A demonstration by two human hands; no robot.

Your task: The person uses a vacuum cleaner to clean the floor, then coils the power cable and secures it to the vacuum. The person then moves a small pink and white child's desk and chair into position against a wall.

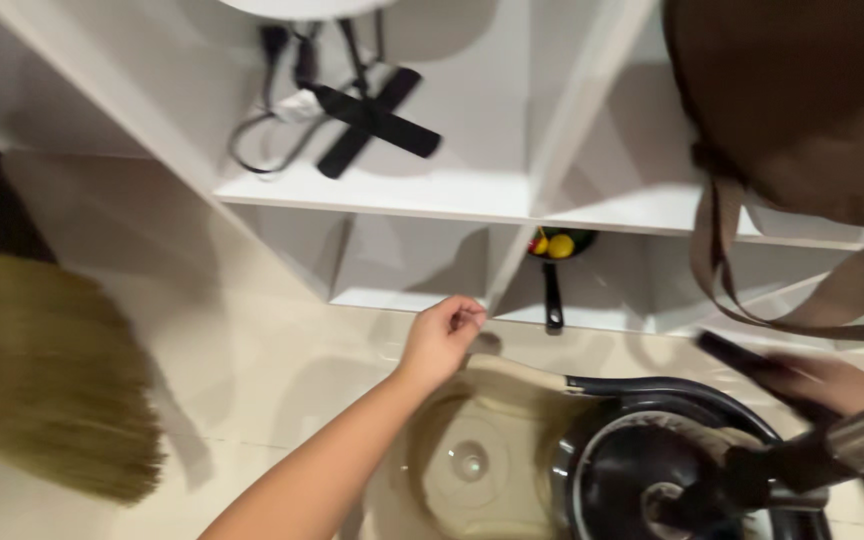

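Gripping a thin bucket handle, it seems, the left hand [442, 335] hovers clenched at the 12 o'clock rim of the beige mop bucket [472, 460]. The right hand [832, 385], blurred at 3 o'clock, grasps the mop pole [852, 440] over the spinner basket [652, 470]. A broom [52, 380] lies at 9 o'clock. Steadying both seems needed.

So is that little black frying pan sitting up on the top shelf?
No, the small black frying pan lies in a bottom compartment of the white shelf unit, just beyond the left hand.
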